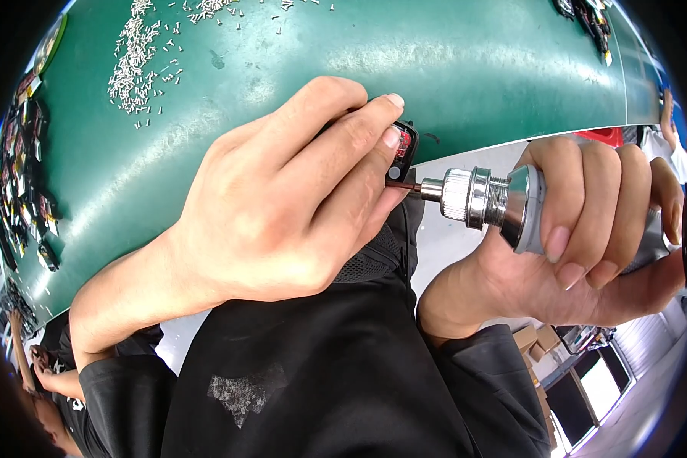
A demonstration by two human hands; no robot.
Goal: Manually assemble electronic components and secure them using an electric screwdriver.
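Note:
My left hand (282, 191) is closed around a small black plastic housing (413, 146) at the table's near edge. A bit of red shows inside the housing; most of it is hidden under my fingers. My right hand (588, 221) wraps around an electric screwdriver (473, 200) with a silver metal collar, held nearly level. Its thin bit points left and reaches the housing's lower edge beside my left fingertips. Whether the bit sits in a screw cannot be made out.
Many small loose screws (135, 72) lie scattered on the green table (282, 61). Black assembled parts (24, 168) are piled along the left side, with more black pieces (590, 27) at the far right. Other people (49, 374) are at the left and right edges. Cardboard boxes (538, 343) stand lower right.

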